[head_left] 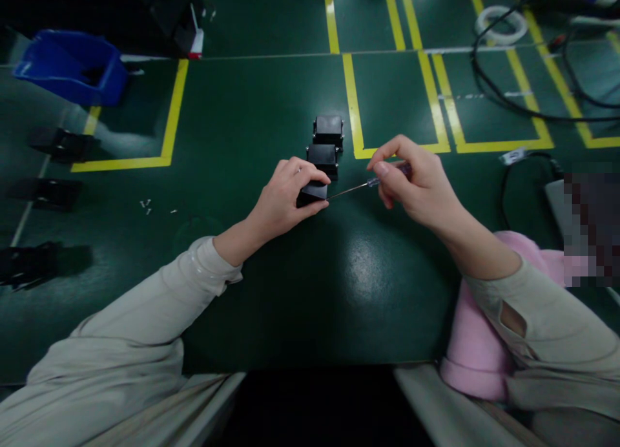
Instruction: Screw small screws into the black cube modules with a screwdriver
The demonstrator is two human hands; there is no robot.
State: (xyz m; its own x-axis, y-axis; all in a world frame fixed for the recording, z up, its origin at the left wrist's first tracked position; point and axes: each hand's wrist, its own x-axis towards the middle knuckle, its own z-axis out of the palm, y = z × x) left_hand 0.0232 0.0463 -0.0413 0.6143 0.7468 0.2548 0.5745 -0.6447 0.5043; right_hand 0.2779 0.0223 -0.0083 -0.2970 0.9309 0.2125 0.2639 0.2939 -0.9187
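Observation:
My left hand grips a small black box between thumb and fingers, low over the green tabletop. In my right hand is a screwdriver with a clear handle, held between thumb and fingers. Its thin shaft points left, and the tip meets the box's near right corner, close to my left thumb. Just beyond my left hand sit two similar black boxes, a nearer one and a farther one, with small shiny screws at their sides.
Several loose screws lie left of my left hand. A blue bin stands at the back left, above dark parts along the left side. Pink cloth lies under my right forearm. A cable and tape roll are back right.

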